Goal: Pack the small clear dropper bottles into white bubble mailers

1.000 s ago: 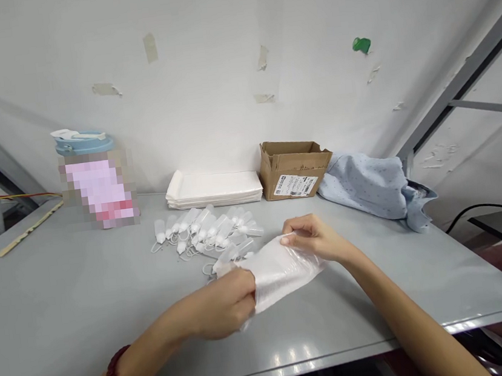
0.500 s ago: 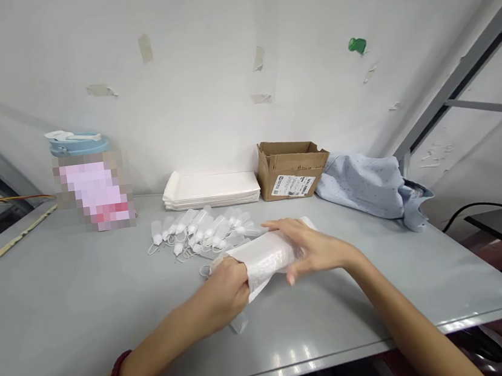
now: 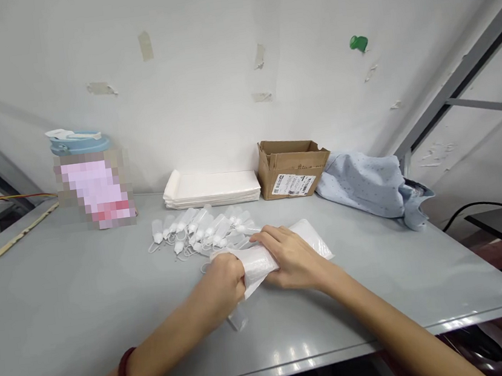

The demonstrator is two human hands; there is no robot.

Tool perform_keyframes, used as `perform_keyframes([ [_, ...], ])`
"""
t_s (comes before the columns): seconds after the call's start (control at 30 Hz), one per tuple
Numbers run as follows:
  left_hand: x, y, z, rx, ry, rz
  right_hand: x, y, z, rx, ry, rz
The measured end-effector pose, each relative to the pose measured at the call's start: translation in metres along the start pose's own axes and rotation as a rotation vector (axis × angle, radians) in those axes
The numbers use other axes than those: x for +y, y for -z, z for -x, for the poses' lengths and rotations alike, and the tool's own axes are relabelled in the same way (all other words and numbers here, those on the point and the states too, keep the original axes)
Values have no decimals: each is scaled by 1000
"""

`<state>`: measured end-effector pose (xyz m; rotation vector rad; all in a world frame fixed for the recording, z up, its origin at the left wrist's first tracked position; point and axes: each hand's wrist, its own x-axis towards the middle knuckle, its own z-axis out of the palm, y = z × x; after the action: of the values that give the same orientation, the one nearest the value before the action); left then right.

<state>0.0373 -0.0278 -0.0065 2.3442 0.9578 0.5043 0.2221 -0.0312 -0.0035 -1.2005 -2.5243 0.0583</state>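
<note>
A white bubble mailer [image 3: 310, 239] lies slantwise above the table between my hands. My left hand [image 3: 225, 279] is closed in a fist at its left end, fingers hidden against the mailer's edge. My right hand [image 3: 292, 257] wraps over the middle, thumb below and fingers on top. Under my left fist a small translucent plastic bottle [image 3: 238, 319] pokes out; whether the fist touches it I cannot tell. Just beyond the mailer is a loose pile of small translucent squeeze bottles [image 3: 205, 227] with white caps and loops.
Against the wall stand a stack of white mailers [image 3: 214, 187] and an open cardboard box [image 3: 292, 168]. Pale blue cloth [image 3: 365, 186] lies to the right of the box. At the left are a blue-lidded container [image 3: 79, 143], partly blurred, and a thin strip [image 3: 25, 231].
My right hand has slid left along the mailer and closed around its middle, baring the right end. My left fist has barely moved.
</note>
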Motion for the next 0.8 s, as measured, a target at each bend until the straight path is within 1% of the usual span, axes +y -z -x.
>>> perform_keyframes([
  [0.1, -3, -4, 1, 178, -78, -124, -1, -1, -1, 53, -2, 10],
  [0.17, -2, -3, 1, 239, -98, -134, -2, 0, -1, 75, -9, 21],
  [0.2, -1, -3, 0, 245, -91, -115, -2, 0, -1, 80, -13, 28],
  [0.27, 2, -1, -1, 193, -57, -33, -2, 0, -1, 83, -18, 41],
  [0.4, 6, 3, -2, -47, -13, 178, -5, -2, -1, 73, -3, 62],
  [0.43, 6, 4, -2, -86, -11, 209, -6, -2, -2, 70, 2, 66],
  [0.5, 8, 8, -1, -121, -12, 239, -5, -2, -2, 63, 1, 73],
  [0.57, 10, 15, 0, -117, -14, 252, -1, -1, -2, 63, -17, 79],
  [0.63, 11, 23, 2, -54, 11, 261, 6, 2, -1, 81, -47, 94],
  [0.67, 11, 27, 3, 17, 36, 261, 10, 5, 0, 96, -63, 101],
  [0.7, 11, 30, 4, 122, 67, 256, 13, 7, 1, 113, -79, 103],
  [0.77, 10, 36, 4, 382, 142, 261, 17, 14, 3, 153, -104, 82],
  [0.8, 9, 38, 4, 489, 174, 282, 18, 17, 4, 175, -107, 58],
])
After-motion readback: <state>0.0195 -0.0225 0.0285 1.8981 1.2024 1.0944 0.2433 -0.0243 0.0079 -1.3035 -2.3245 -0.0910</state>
